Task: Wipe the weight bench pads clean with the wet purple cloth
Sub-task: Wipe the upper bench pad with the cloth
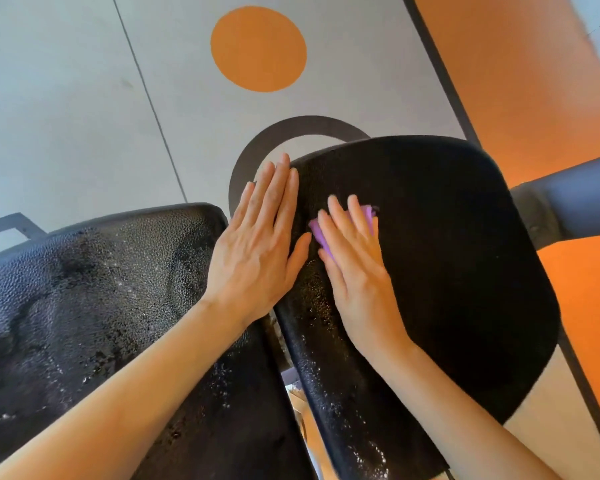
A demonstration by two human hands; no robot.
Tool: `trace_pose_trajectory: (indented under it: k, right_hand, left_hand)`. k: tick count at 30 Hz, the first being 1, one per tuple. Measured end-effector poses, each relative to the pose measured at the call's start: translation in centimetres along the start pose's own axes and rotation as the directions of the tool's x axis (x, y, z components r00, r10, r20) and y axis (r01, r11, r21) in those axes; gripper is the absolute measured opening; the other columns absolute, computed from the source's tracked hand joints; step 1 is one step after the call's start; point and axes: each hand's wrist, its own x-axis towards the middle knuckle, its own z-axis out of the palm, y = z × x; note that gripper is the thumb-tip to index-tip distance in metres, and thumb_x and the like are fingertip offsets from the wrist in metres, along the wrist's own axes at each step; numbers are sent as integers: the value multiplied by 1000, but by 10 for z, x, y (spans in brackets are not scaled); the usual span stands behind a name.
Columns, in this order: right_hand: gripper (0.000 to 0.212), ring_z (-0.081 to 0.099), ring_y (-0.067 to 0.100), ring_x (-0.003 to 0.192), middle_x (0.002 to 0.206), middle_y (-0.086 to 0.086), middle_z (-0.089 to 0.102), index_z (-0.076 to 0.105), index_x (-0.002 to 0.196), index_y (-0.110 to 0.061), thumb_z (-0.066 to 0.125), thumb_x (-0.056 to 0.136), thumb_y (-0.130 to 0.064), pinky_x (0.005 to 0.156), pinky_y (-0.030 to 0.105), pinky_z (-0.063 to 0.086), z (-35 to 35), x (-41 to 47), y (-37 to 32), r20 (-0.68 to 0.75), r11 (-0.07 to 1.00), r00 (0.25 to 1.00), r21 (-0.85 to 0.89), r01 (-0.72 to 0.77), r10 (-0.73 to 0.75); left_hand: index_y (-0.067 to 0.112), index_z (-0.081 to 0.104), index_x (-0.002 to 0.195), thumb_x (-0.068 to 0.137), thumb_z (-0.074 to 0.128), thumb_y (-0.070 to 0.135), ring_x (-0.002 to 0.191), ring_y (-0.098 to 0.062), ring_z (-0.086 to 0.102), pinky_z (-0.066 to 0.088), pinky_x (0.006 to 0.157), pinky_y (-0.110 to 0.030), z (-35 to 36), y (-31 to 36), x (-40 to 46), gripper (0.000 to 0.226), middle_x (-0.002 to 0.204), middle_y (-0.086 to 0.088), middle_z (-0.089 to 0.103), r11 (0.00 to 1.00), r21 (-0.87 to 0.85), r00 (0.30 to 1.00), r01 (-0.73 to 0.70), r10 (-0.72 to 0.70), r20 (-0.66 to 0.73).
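Observation:
Two black textured bench pads fill the lower view: a long one (94, 289) on the left, glistening with water drops, and a rounded one (447, 271) on the right. My right hand (350, 258) lies flat with straight fingers on the right pad, pressing the purple cloth (317, 233) beneath it; only the cloth's edges show around the fingers. My left hand (257, 244) rests flat with straight fingers against the right pad's left edge, over the gap between the pads.
A black padded bar (568, 206) juts out at the right behind the rounded pad. The floor beyond is grey with an orange circle (258, 48), a dark ring and a broad orange band (520, 81). A metal frame piece (11, 225) shows at far left.

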Motion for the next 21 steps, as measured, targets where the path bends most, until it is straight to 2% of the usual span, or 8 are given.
trace_pose_trajectory:
  k: [4, 9, 11, 12, 14, 17, 18, 21]
  right_hand:
    - [40, 24, 29, 147, 151, 14, 40, 47, 139, -4, 42, 101, -15, 122, 43, 11, 3, 50, 4, -15, 999, 1000, 29, 20, -20]
    - [37, 16, 31, 149, 155, 9, 36, 54, 135, -12, 49, 100, -25, 120, 51, 7, -1, 94, 18, -162, 978, 967, 103, -180, 195]
    - [32, 21, 32, 148, 148, 9, 46, 59, 128, -9, 51, 99, -21, 121, 54, 16, 4, 88, 6, -229, 960, 938, 168, -225, 260]
    - [29, 25, 31, 146, 142, 9, 52, 61, 124, -7, 51, 99, -18, 120, 53, 19, 10, 88, -6, -252, 965, 937, 163, -207, 244]
    - [26, 35, 29, 142, 129, 8, 61, 64, 116, -5, 48, 99, -18, 122, 48, 16, 20, 90, -23, -202, 992, 974, 92, -81, 98]
    - [28, 43, 24, 136, 126, 6, 62, 64, 118, -7, 48, 99, -20, 121, 40, 19, 2, 96, -2, 49, 988, 987, 18, 151, -152]
    - [29, 43, 23, 136, 129, 6, 62, 63, 121, -8, 48, 99, -19, 121, 38, 21, -10, 100, 15, 68, 991, 989, 10, 132, -133]
    - [29, 40, 23, 139, 132, 7, 60, 64, 122, -9, 49, 99, -16, 119, 36, 26, -26, 100, 34, -137, 979, 971, 83, -187, 197]
  left_hand:
    - [3, 12, 156, 103, 32, 42, 154, -24, 4, 13, 126, -40, -9, -2, -2, 69, 166, -14, 5, 999, -38, 1000, 2, -1, 24]
    - [4, 9, 157, 104, 28, 37, 154, -26, -1, 5, 126, -41, -28, -29, -32, 65, 166, -13, 2, 996, 42, 995, 82, -84, 45]
    - [2, 11, 156, 104, 27, 36, 154, -27, 1, 6, 126, -43, -30, -37, -44, 64, 166, -14, 4, 989, 82, 990, 127, -131, 57]
    - [1, 13, 156, 103, 27, 35, 154, -28, 3, 7, 126, -44, -30, -38, -47, 64, 165, -15, 7, 985, 102, 988, 139, -146, 56]
    - [0, 18, 155, 103, 28, 34, 154, -29, 7, 8, 126, -43, -27, -37, -47, 63, 164, -17, 11, 980, 125, 986, 153, -159, 39]
    - [0, 18, 155, 103, 28, 33, 154, -28, 8, 6, 126, -41, -26, -36, -46, 63, 164, -16, 12, 978, 127, 984, 168, -173, 35]
    - [1, 17, 155, 103, 27, 34, 154, -28, 7, 7, 126, -41, -26, -37, -46, 63, 165, -16, 12, 978, 123, 984, 167, -173, 38]
    - [1, 16, 155, 103, 27, 35, 154, -28, 7, 9, 126, -43, -26, -37, -47, 63, 165, -16, 12, 981, 111, 985, 161, -167, 45]
